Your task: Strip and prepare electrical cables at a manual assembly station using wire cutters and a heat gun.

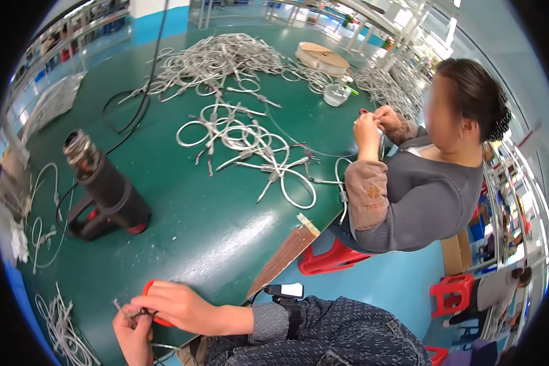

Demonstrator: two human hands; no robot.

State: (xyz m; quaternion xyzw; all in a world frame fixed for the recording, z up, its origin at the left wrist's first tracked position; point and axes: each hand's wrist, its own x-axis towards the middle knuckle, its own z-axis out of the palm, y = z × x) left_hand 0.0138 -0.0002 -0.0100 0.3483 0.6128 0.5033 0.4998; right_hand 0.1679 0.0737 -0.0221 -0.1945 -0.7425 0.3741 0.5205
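See large glossy green tabletop (183, 250), bearing big tangled heap of grey-white looped cables (219, 58) at far side, smaller loose grey-white batch (247, 140) mid-table; can't tell fin. from unfin. Note R hand (180, 307), fingers curled round red-orange-handled tool (149, 286); L hand (131, 338) pinching small dark piece (144, 311), poss. cable end, at near edge; prob. mid-work.

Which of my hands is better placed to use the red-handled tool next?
Probably your right hand: its fingers are already around the red-handled tool. Your left hand, close beside the tool's head, seems occupied holding a pale cable.
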